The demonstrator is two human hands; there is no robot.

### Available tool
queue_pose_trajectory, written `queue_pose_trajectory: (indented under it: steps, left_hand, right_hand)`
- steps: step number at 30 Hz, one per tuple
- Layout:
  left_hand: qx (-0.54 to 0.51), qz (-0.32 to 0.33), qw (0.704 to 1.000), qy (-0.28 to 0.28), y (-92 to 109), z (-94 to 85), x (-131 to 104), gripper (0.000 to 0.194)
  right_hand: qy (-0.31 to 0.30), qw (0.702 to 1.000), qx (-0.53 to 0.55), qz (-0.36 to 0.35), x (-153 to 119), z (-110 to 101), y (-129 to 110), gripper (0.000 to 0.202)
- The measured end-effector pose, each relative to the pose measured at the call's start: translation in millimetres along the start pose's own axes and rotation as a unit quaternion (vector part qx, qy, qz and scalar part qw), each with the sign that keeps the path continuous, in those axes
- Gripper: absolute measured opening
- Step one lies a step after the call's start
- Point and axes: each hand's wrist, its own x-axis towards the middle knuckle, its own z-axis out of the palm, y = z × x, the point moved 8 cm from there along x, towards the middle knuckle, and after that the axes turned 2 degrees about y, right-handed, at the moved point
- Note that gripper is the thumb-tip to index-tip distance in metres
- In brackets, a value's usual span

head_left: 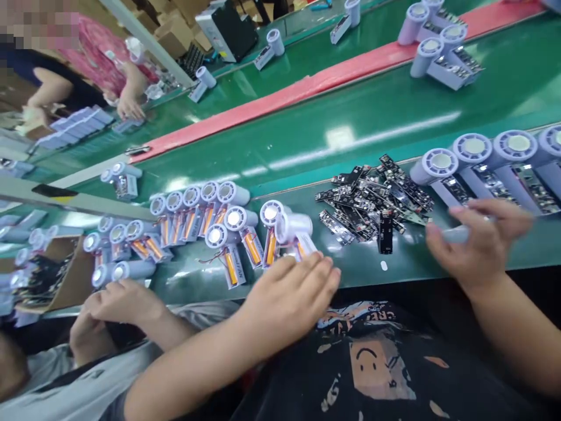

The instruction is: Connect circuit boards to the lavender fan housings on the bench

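My left hand [293, 286] has its fingers together over the lower handle of a pale lilac handheld fan [295, 227], which looks slightly blurred; my fingertips and palm hide part of that handle. Beside it lie more fans with open handles showing orange-yellow cells and thin wires, one of them a nearby fan [230, 260]. My right hand [477, 245] is curled around a pale, smooth piece [456, 235] that is mostly hidden. Between my hands sits a loose heap of black circuit boards [363, 199], with a single board [385, 232] at its front edge.
Fans with boards in their handles line the right, including one fan [440, 166]. A red strip [307, 88] runs along the green belt [280, 137]. At left are a co-worker's hands [123, 304] and a cardboard box [72, 272] of boards. Another person works across the belt.
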Motion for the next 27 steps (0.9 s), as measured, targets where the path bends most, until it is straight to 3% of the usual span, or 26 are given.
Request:
queue_pose_trajectory:
  steps: [2, 5, 7, 9, 11, 13, 14, 15, 16, 18, 20, 21, 22, 24, 25, 27]
  left_hand:
    - [-0.019, -0.004, 1.000, -0.010, 25, 16.4, -3, 0.024]
    - [-0.041, 0.004, 0.999, -0.029, 41, 48.1, -1, 0.020]
    - [-0.059, 0.007, 0.998, -0.010, 41, 59.7, -1, 0.019]
    - [-0.070, -0.002, 0.997, 0.035, 33, 59.7, -7, 0.022]
    - [-0.097, -0.028, 0.992, 0.079, 23, 52.7, -20, 0.025]
    - [-0.195, -0.097, 0.968, 0.128, 9, 43.1, -37, 0.026]
    - [-0.286, -0.147, 0.936, 0.146, 1, 41.7, -47, 0.027]
    - [-0.401, -0.198, 0.882, 0.151, -4, 45.2, -55, 0.028]
    - [-0.526, -0.241, 0.803, 0.142, -5, 53.5, -62, 0.032]
    - [-0.730, -0.305, 0.603, 0.102, 7, 74.8, -71, 0.045]
    - [-0.818, -0.366, 0.433, 0.100, 18, 91.3, -80, 0.038]
    - [-0.827, -0.404, 0.371, 0.124, 19, 98.3, -86, 0.028]
    - [-0.824, -0.438, 0.323, 0.158, 18, 104.0, -93, 0.023]
    - [-0.815, -0.471, 0.262, 0.213, 15, 111.8, -103, 0.028]
    - [-0.813, -0.475, 0.249, 0.225, 14, 114.7, -105, 0.032]
    - [-0.812, -0.477, 0.260, 0.213, 14, 120.2, -106, 0.038]
  right_hand:
    - [-0.126, 0.990, 0.036, -0.061, 5, 21, -50, 0.026]
    - [-0.198, 0.976, 0.018, -0.087, 14, 46, -94, 0.021]
    - [-0.191, 0.976, 0.015, -0.102, 24, 52, -102, 0.010]
    - [-0.156, 0.981, 0.029, -0.110, 35, 45, -99, 0.007]
    - [-0.100, 0.986, 0.067, -0.119, 45, 23, -95, 0.015]
    - [-0.073, 0.980, 0.125, -0.136, 46, -1, -102, 0.024]
    - [-0.082, 0.972, 0.158, -0.151, 43, -9, -111, 0.024]
    - [-0.105, 0.961, 0.192, -0.169, 38, -13, -123, 0.023]
    - [-0.113, 0.947, 0.227, -0.200, 31, -18, -138, 0.021]
    - [-0.136, 0.910, 0.290, -0.262, 14, -19, -167, 0.020]
    - [-0.148, 0.870, 0.352, -0.312, 1, -16, -184, 0.022]
    - [-0.146, 0.856, 0.376, -0.324, -2, -13, -187, 0.022]
    - [-0.140, 0.852, 0.387, -0.324, -2, -8, -185, 0.021]
    - [-0.148, 0.874, 0.362, -0.289, 6, 9, -175, 0.016]
    - [-0.166, 0.890, 0.332, -0.264, 10, 21, -169, 0.013]
    - [-0.211, 0.912, 0.274, -0.222, 16, 46, -160, 0.010]
